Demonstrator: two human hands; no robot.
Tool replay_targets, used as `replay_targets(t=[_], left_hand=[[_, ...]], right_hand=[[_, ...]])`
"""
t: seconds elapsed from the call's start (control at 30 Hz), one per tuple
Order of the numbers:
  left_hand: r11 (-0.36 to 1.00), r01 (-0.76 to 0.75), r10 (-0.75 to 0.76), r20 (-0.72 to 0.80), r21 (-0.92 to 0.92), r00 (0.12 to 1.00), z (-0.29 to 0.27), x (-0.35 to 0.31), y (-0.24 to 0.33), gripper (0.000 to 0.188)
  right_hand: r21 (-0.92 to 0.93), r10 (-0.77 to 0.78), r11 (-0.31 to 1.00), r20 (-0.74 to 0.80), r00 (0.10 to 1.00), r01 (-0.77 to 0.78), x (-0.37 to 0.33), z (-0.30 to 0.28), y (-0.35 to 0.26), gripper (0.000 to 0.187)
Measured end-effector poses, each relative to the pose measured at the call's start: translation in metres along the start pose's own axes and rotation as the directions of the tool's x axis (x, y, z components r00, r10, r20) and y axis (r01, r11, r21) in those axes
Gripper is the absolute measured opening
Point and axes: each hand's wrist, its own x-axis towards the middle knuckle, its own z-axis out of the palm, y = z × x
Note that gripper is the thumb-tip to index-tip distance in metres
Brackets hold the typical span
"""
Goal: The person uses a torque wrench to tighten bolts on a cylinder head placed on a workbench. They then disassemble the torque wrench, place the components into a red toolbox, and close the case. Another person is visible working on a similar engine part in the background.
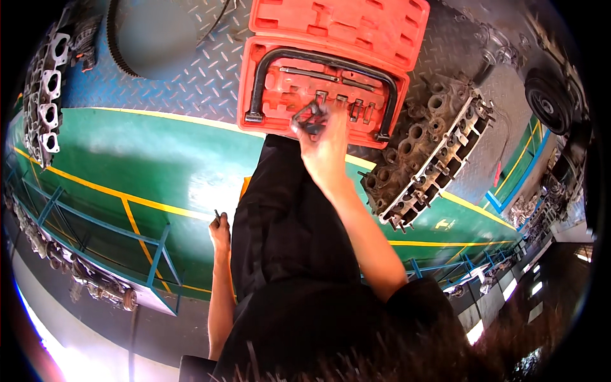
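Note:
A red plastic tool case (245, 95) lies open in front of me, its lid folded back. A big black C-shaped clamp frame (258, 89) rests in it around slim metal rods (309, 74) and several small slotted metal adapters (357, 109). My right hand (326, 143), smeared by motion, is over the case's near edge. Its fingers close on a dark metal piece (310, 119) with an open middle, whose exact kind is unclear. Lower down at my left side, my left hand (220, 233) is closed around a short dark rod (216, 215), mostly hidden by the fingers.
Right of the case stands a cylinder head (426, 153) with studs, on a diamond-plate metal top (172, 95). Another cylinder head (49, 102) is at the far left. A toothed belt (114, 44) lies at the back left. Blue-framed benches (156, 254) with metal parts stand behind.

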Motion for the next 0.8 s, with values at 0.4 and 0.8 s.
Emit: replay_targets(t=[0.4,0.8], left_hand=[[0.998,-0.058,0.057,0.045,0.006,0.997,-0.001,0.017,0.013,0.045],[0.945,-0.326,0.326,-0.010,-0.008,0.945,0.017,-0.021,0.161,0.039]], right_hand=[[-0.238,0.069,0.971,0.163,0.984,-0.028,0.022,-0.009,-0.018,0.056],[-0.283,0.089,0.958,0.432,0.897,0.042,0.049,-0.017,-0.015,0.068]])
